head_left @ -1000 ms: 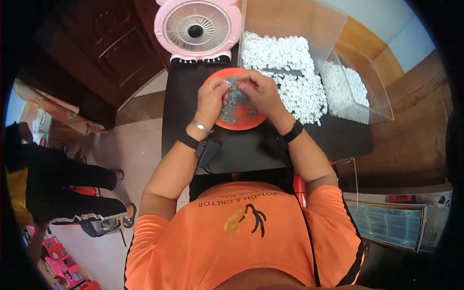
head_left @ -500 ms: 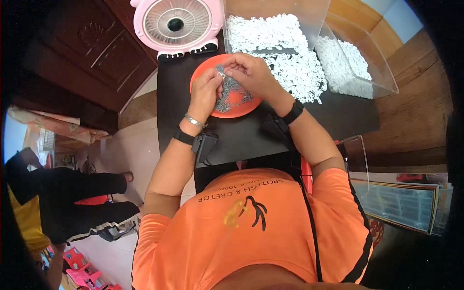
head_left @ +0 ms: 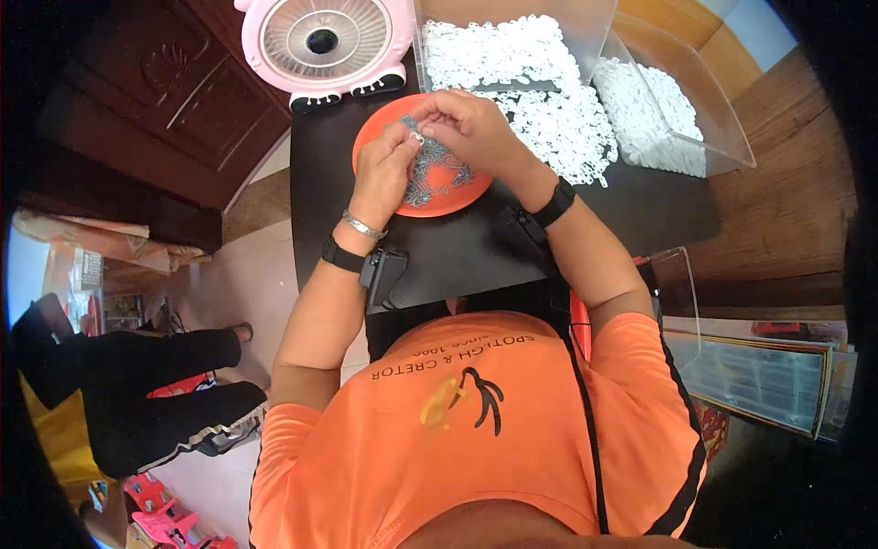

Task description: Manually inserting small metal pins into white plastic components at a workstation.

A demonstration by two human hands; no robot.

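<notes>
An orange round plate sits on the black table and holds a heap of small grey metal pieces. My left hand and my right hand meet above the plate. Their fingertips pinch one small metal piece between them. A loose pile of small white plastic parts lies on the table just right of my right hand. Both wrists wear dark bands, and the left also has a silver bracelet.
A pink table fan stands at the table's far edge. A clear plastic box holding more white parts sits at the far right. Another person in black sits low to my left, with dark wooden furniture behind.
The view has shifted so the table sits higher in frame. My hands stay together over the plate, working a small metal piece between the fingertips.
</notes>
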